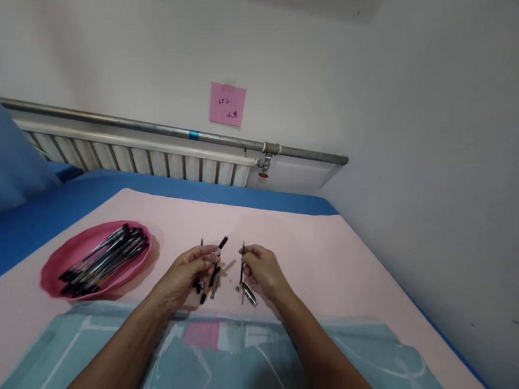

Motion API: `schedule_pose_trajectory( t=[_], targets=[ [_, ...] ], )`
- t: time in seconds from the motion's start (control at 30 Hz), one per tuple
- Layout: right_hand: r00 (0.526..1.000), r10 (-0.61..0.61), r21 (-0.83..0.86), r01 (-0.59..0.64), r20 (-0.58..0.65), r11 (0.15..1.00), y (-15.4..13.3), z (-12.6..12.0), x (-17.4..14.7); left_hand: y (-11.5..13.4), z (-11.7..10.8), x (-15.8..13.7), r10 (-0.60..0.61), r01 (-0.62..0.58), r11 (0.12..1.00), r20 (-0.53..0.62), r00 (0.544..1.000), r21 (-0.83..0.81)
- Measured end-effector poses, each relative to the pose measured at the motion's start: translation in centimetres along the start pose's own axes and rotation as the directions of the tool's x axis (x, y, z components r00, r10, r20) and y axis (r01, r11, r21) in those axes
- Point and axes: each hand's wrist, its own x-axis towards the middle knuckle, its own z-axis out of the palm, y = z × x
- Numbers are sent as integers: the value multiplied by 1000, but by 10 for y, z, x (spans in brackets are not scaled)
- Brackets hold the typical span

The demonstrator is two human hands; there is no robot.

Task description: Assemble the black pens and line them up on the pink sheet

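Note:
My left hand (192, 267) is closed in a pinch on a pen part with a black end (223, 242), which slants up to the right. Partly behind its fingers are more dark pen parts (208, 286); I cannot tell which of them the hand also holds. Between the fingertips of my right hand (260, 270) a thin dark pen refill (242, 270) stands upright, with a yellowish spot near its lower end. Just below this hand lies a short silvery pen piece (249, 296) on the pink table cover (309, 251).
To the left, a pink scalloped dish (52, 263) holds a pile of black-and-clear pens (106, 261). A teal cloth (355, 355) covers the near edge. Behind the table are a radiator (155, 162), a metal pipe (135, 125) and a pink note (227, 104) on the wall.

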Motion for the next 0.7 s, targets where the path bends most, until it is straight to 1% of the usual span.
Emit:
schedule_pose_trajectory(
  t=[0.03, 0.1, 0.13, 0.2, 0.27, 0.3, 0.43, 0.57, 0.7],
  targets=[
    [1000, 6, 175, -5, -7, 985, -2, -5, -1, 0, 1, -1, 9, -10, 1000, 15, 1000, 30],
    [998, -20, 452, 45, -59, 891, -7, -13, -2, 0, 2, -2, 12, -18, 994, 60, 998, 105],
    [994, -44, 547, 91, -99, 832, -9, -17, -3, -1, 4, -4, 0, -12, 989, 81, 997, 148],
    [981, -89, 660, 182, -172, 729, -13, -22, -6, -1, 7, -6, -40, 13, 971, 110, 993, 239],
    [970, -129, 703, 238, -205, 670, -16, -24, -9, -2, 9, -8, -67, 18, 948, 146, 987, 318],
    [966, -151, 707, 255, -208, 660, -17, -24, -11, -3, 10, -8, -72, 8, 935, 168, 983, 354],
    [956, -220, 666, 292, -191, 686, -19, -18, -19, -7, 12, -8, -87, -31, 895, 242, 966, 445],
    [946, -248, 639, 325, -210, 697, -20, -16, -22, -8, 13, -8, -85, -48, 879, 255, 963, 474],
    [946, -247, 632, 325, -211, 703, -20, -17, -22, -6, 15, -11, -97, -43, 870, 256, 962, 491]
  ],
)
